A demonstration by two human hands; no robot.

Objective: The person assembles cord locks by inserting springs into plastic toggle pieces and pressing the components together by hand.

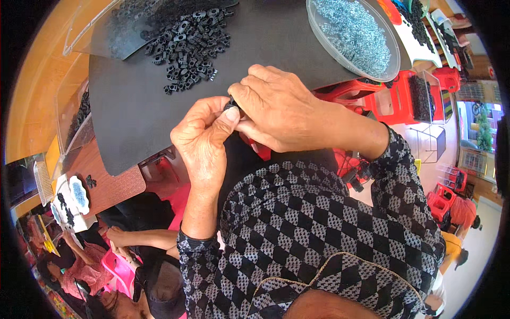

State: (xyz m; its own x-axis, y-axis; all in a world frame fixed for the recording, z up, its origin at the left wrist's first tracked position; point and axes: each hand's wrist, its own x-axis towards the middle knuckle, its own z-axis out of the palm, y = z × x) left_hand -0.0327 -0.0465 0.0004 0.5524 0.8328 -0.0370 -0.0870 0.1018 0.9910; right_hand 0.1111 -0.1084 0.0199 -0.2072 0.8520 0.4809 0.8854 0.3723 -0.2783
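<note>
Part — black — held between left hand and right hand.

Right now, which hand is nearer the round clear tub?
Right. In the picture, the right hand sits below and left of the tub; the left hand is farther off, lower and more to the left.

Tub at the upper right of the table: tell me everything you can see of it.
The tub is round, shallow and clear, apparently plastic, with a smooth rim and no lid on it. It is heaped with small, shiny, silvery-blue bits, perhaps metal springs. It sits upright on the dark table, close to the edge; its far side is cut off by the picture. The right hand is apart from it.
</note>
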